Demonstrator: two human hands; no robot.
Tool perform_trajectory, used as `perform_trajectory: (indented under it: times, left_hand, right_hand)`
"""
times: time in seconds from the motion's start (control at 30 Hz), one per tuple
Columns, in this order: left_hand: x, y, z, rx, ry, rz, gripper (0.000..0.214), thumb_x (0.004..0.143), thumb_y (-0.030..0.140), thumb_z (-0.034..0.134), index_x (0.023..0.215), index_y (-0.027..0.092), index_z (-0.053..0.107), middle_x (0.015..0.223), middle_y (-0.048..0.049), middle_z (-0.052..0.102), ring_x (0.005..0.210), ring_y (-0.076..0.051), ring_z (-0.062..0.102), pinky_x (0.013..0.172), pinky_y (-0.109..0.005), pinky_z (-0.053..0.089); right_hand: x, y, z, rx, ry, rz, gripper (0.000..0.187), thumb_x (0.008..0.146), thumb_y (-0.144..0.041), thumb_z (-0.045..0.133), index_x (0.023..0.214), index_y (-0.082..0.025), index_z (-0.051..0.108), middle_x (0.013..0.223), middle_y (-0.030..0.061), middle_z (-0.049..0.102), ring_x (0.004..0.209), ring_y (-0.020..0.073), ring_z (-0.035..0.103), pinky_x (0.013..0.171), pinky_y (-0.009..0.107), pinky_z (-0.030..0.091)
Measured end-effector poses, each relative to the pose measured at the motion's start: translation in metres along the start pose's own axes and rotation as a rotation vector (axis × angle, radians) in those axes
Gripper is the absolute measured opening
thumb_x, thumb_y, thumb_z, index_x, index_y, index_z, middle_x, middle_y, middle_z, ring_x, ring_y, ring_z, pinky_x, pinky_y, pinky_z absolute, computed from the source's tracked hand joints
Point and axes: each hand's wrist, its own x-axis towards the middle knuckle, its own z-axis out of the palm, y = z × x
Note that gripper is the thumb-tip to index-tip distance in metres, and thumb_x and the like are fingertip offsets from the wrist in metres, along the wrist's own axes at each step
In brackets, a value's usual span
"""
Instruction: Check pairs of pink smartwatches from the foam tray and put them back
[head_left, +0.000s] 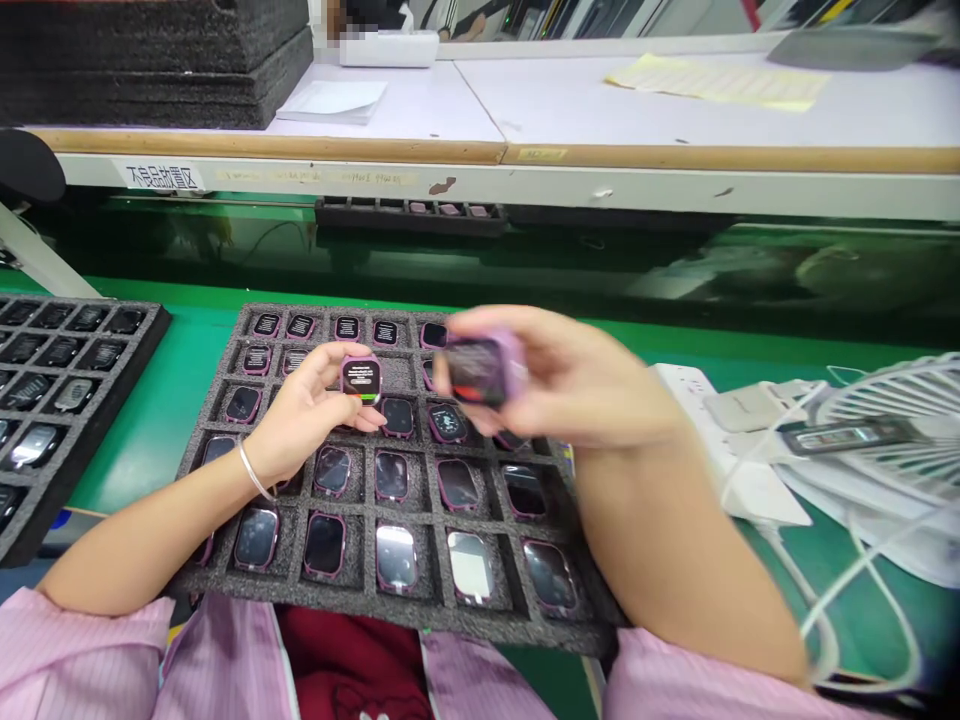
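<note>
Head view: left grip [304, 415] pinches lit watch [361, 380], right grip [559, 385] clasps blurred watch [480, 368]; foam tray [225, 575] w/ watches beneath, fan [900, 420] right of grips.

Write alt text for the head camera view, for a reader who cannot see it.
A person's left hand holds a lit pink smartwatch body and the right hand holds a second, blurred one, both above a dark foam tray whose pockets hold more watch bodies. A second foam tray lies at left on the green bench; a white fan sits at right.
</note>
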Motion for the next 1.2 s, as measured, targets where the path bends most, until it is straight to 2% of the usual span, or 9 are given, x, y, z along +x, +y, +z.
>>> perform_trajectory:
  times: [0.03, 0.13, 0.2, 0.3, 0.53, 0.7, 0.83, 0.93, 1.2]
  left_hand:
    - [-0.001, 0.002, -0.001, 0.002, 0.022, 0.016, 0.046, 0.072, 0.012, 0.07, 0.114, 0.02, 0.056, 0.106, -0.0006, 0.067, 0.069, -0.013, 0.076, 0.069, -0.027, 0.064]
    - [-0.002, 0.006, -0.004, 0.022, 0.06, 0.045, 0.048, 0.072, 0.013, 0.072, 0.117, 0.02, 0.055, 0.116, -0.0033, 0.066, 0.07, -0.013, 0.076, 0.071, -0.028, 0.064]
    - [-0.001, 0.006, -0.005, 0.038, 0.07, 0.051, 0.052, 0.072, 0.013, 0.072, 0.12, 0.02, 0.054, 0.119, -0.0047, 0.067, 0.071, -0.013, 0.076, 0.072, -0.028, 0.064]
    - [0.002, 0.005, -0.006, 0.057, 0.066, 0.059, 0.055, 0.073, 0.013, 0.072, 0.124, 0.02, 0.053, 0.117, -0.0049, 0.069, 0.07, -0.012, 0.075, 0.071, -0.027, 0.064]
    - [0.005, -0.001, -0.007, 0.091, 0.047, 0.056, 0.066, 0.075, 0.013, 0.073, 0.136, 0.019, 0.047, 0.112, -0.0053, 0.071, 0.067, -0.011, 0.073, 0.069, -0.026, 0.062]
    - [0.005, -0.002, -0.007, 0.141, 0.037, 0.096, 0.058, 0.076, 0.015, 0.074, 0.129, 0.019, 0.051, 0.117, -0.0074, 0.071, 0.065, -0.009, 0.071, 0.065, -0.024, 0.061]
    - [0.006, -0.002, -0.008, 0.167, 0.037, 0.136, 0.05, 0.077, 0.016, 0.075, 0.123, 0.018, 0.054, 0.114, -0.0063, 0.071, 0.062, -0.008, 0.069, 0.061, -0.023, 0.06]
    - [0.005, -0.002, -0.007, 0.153, 0.03, 0.136, 0.05, 0.078, 0.016, 0.075, 0.123, 0.018, 0.054, 0.111, -0.0053, 0.07, 0.064, -0.009, 0.071, 0.064, -0.024, 0.062]
    - [0.003, -0.001, -0.007, 0.092, 0.001, 0.08, 0.05, 0.078, 0.015, 0.069, 0.126, 0.018, 0.055, 0.121, -0.0077, 0.069, 0.072, -0.015, 0.078, 0.072, -0.029, 0.067]
  right_hand:
    - [0.009, 0.007, 0.004, 0.097, 0.002, -0.009, 0.059, 0.073, -0.028, 0.096, 0.126, -0.025, 0.069, 0.093, 0.0012, 0.073, 0.06, 0.0116, 0.063, 0.056, 0.023, 0.056]
    - [0.029, 0.03, 0.012, 0.288, 0.003, 0.114, 0.063, 0.079, -0.021, 0.09, 0.134, -0.025, 0.06, 0.101, 0.0016, 0.075, 0.073, 0.0132, 0.071, 0.066, 0.023, 0.06]
    - [0.033, 0.042, 0.014, 0.349, 0.006, 0.18, 0.065, 0.078, -0.017, 0.089, 0.134, -0.023, 0.057, 0.105, 0.0029, 0.075, 0.08, 0.0147, 0.075, 0.071, 0.024, 0.061]
    - [0.03, 0.05, 0.015, 0.356, -0.003, 0.203, 0.061, 0.077, -0.013, 0.086, 0.131, -0.022, 0.058, 0.107, 0.0046, 0.076, 0.078, 0.0148, 0.075, 0.07, 0.024, 0.06]
    - [0.028, 0.053, 0.018, 0.315, 0.008, 0.121, 0.047, 0.081, -0.012, 0.08, 0.123, -0.02, 0.061, 0.104, 0.0048, 0.076, 0.075, 0.0138, 0.073, 0.065, 0.023, 0.058]
    - [0.027, 0.053, 0.02, 0.321, -0.021, 0.099, 0.052, 0.08, -0.009, 0.077, 0.126, -0.021, 0.057, 0.106, 0.0045, 0.075, 0.075, 0.0138, 0.073, 0.067, 0.024, 0.059]
    - [0.026, 0.053, 0.022, 0.298, -0.026, 0.083, 0.048, 0.082, -0.011, 0.076, 0.125, -0.02, 0.056, 0.101, 0.0033, 0.075, 0.075, 0.0139, 0.073, 0.069, 0.025, 0.059]
    - [0.026, 0.053, 0.022, 0.276, -0.02, 0.067, 0.047, 0.082, -0.012, 0.076, 0.123, -0.021, 0.055, 0.095, 0.0011, 0.073, 0.074, 0.0143, 0.072, 0.068, 0.026, 0.058]
    - [0.027, 0.053, 0.024, 0.239, -0.007, 0.056, 0.047, 0.081, -0.014, 0.077, 0.122, -0.02, 0.055, 0.087, -0.0013, 0.069, 0.07, 0.0137, 0.069, 0.064, 0.026, 0.056]
